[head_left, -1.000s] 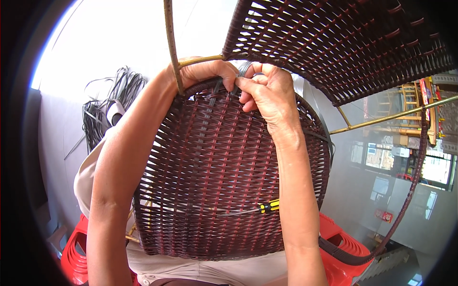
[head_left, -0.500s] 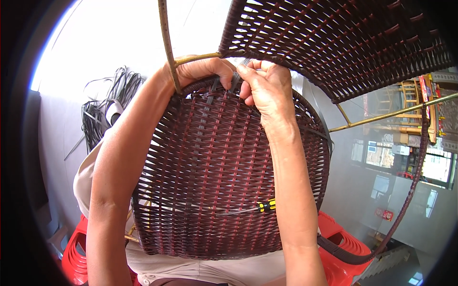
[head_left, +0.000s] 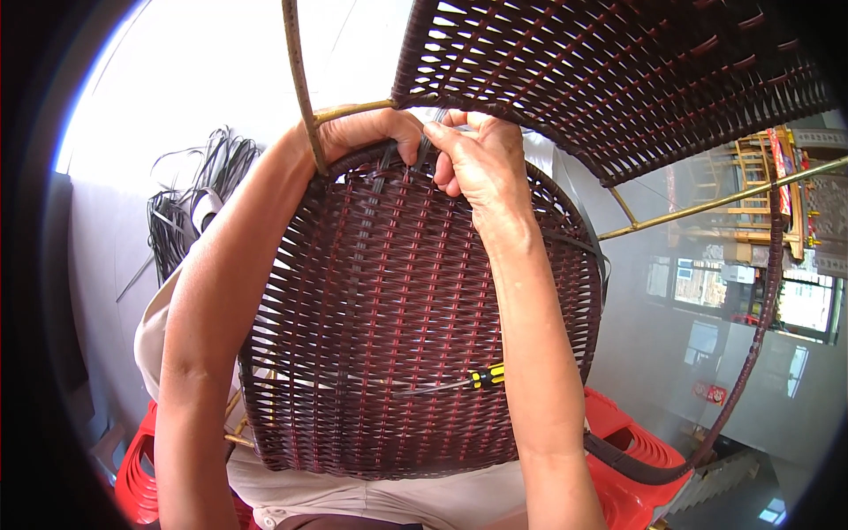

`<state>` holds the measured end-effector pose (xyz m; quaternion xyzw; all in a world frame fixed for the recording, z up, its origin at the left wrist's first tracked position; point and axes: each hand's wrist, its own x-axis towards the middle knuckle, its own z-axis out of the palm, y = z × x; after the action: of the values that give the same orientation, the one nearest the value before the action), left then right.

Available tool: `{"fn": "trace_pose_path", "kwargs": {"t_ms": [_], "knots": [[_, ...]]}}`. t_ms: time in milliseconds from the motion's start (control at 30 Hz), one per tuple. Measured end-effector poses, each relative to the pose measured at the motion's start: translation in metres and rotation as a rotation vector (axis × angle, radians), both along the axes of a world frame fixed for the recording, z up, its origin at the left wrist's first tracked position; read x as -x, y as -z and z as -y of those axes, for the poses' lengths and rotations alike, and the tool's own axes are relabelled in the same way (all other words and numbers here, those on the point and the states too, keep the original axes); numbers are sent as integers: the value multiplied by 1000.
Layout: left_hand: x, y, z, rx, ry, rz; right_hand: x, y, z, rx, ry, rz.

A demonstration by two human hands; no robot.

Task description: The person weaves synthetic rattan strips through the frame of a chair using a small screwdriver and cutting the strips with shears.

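A dark brown-red woven wicker panel (head_left: 415, 309) with a rounded rim rests across my lap, its bare metal frame rods showing around it. My left hand (head_left: 371, 132) is curled over the far rim, thumb on the near side and fingers hidden behind. Just right of it, my right hand (head_left: 486, 163) pinches a flat grey strip (head_left: 439, 115) between thumb and fingers. That strip runs down into the weave at the rim. A screwdriver (head_left: 487, 376) with a yellow-and-black handle lies on the panel beside my right forearm.
Beyond the hands rises a second woven panel (head_left: 618, 79). A metal rod (head_left: 302, 79) stands close to my left wrist; another rod (head_left: 707, 208) and a wrapped loop (head_left: 751, 353) extend right. Loose grey strips (head_left: 172, 225) lie at left. Red stools (head_left: 632, 442) flank my lap.
The panel, rods and both hands have shifted slightly left in view together. Both hands keep their places at the far rim, the right still pinching the grey strip.
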<state>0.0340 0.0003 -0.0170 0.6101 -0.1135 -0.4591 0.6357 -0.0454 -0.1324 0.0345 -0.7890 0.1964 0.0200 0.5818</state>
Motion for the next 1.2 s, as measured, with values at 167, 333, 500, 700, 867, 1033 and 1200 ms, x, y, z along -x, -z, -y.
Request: {"fn": "trace_pose_path", "kwargs": {"t_ms": [167,333,500,700,867,1033,1200], "knots": [[5,-12,3,-19,-18,-89,0,3,2,-26,-18,26],[5,-11,1,-66,-22,-60,0,5,2,-11,-38,32],[3,-5,1,-47,-17,-87,1,3,0,-18,0,43],[2,-12,-2,-108,47,-51,0,4,1,9,-22,37],[5,-10,1,-78,-29,-50,1,4,2,10,-8,23],[4,-4,2,-90,-30,-27,1,6,4,-4,-21,36],[3,-4,2,-97,-25,-29,2,6,2,-15,-26,72]]}}
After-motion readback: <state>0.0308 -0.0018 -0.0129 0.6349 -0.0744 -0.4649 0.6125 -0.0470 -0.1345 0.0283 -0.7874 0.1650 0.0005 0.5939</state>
